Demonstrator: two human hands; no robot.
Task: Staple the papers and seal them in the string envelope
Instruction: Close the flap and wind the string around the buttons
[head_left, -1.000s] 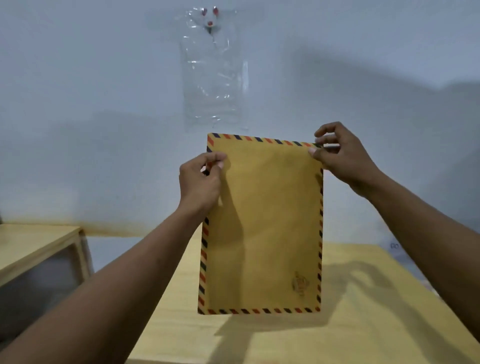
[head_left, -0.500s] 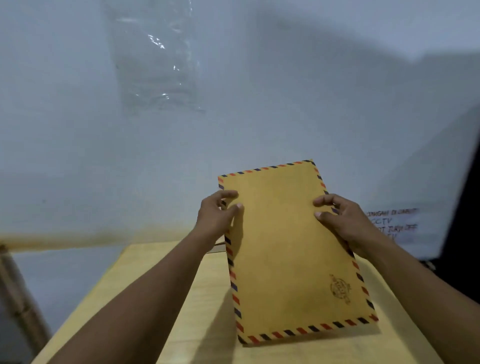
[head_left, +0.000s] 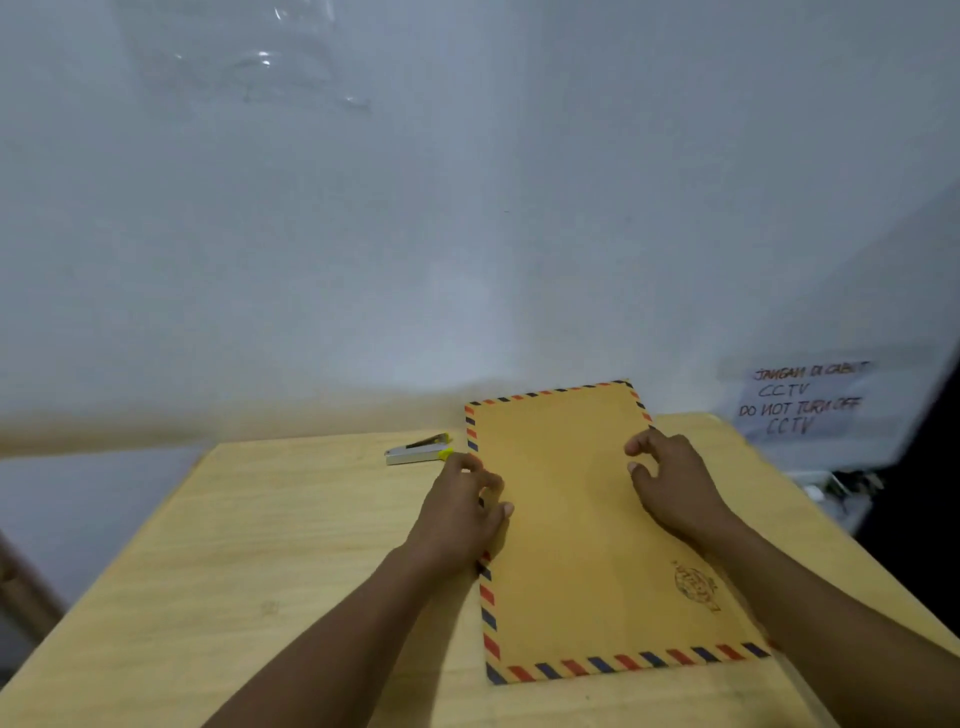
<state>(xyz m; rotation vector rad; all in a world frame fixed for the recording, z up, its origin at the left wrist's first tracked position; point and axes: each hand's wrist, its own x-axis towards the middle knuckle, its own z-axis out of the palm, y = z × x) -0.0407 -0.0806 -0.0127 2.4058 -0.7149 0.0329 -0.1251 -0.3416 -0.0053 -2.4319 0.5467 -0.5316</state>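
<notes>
A brown envelope (head_left: 587, 525) with a red and blue striped border lies flat on the wooden table (head_left: 270, 545), plain side up, with a round stamp mark near its lower right corner. My left hand (head_left: 460, 517) grips its left edge, thumb on top. My right hand (head_left: 672, 491) holds the right edge with loosely curled fingers. A silver stapler (head_left: 418, 451) with a yellow tip sits on the table just beyond my left hand. No loose papers show, and the envelope's string side is hidden.
A white wall stands right behind the table. A handwritten CCTV notice (head_left: 802, 397) is taped to it at the right, and a clear plastic bag (head_left: 249, 57) hangs at the upper left. The table's right edge drops into a dark gap.
The envelope came down from upright in the air, tilted over, and now lies on the table. Both hands lowered with it, sliding from its top corners to its side edges.
</notes>
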